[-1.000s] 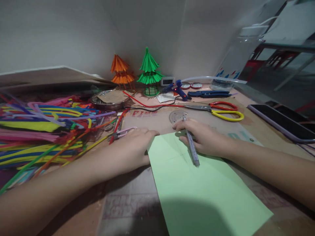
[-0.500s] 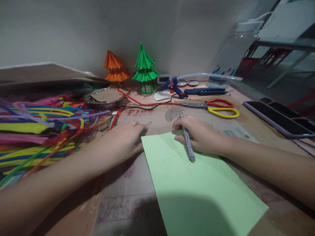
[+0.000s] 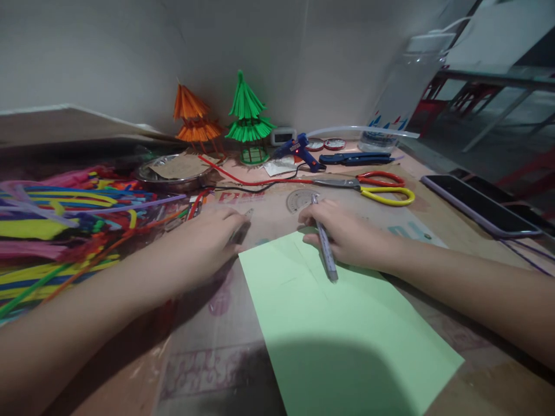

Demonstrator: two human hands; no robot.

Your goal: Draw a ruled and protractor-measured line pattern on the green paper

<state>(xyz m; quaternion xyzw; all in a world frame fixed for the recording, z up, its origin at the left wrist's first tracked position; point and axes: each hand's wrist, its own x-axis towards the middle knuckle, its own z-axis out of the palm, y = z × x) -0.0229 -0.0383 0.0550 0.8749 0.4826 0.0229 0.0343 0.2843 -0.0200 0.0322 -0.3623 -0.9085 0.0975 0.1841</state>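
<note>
My right hand (image 3: pixel 342 228) is closed around a pale purple pen (image 3: pixel 326 248), its thick end slanting toward me over the paper. Under it lies a light green sheet of paper (image 3: pixel 329 323) with a few faint pencil-like lines near the far end. My left hand (image 3: pixel 217 234) is curled at the sheet's far left corner, thumb close to the edge. From its fingers sticks a thin, clear, pointed tip (image 3: pixel 248 214); the rest of that piece is hidden. Just beyond my right hand, a clear protractor (image 3: pixel 299 200) lies flat.
Scissors (image 3: pixel 385 196), a blue glue gun (image 3: pixel 301 153) and blue pliers (image 3: pixel 355 158) lie beyond. Green (image 3: pixel 246 112) and orange (image 3: pixel 191 115) tiered models stand by the wall. Coloured pipe cleaners (image 3: pixel 56 231) pile up left; a phone (image 3: pixel 477 202) and bottle (image 3: pixel 394 98) are right.
The whole view has shifted slightly. The paper's far left corner has turned a little toward me, and my left hand now sits by that corner. My right hand still holds the pen.
</note>
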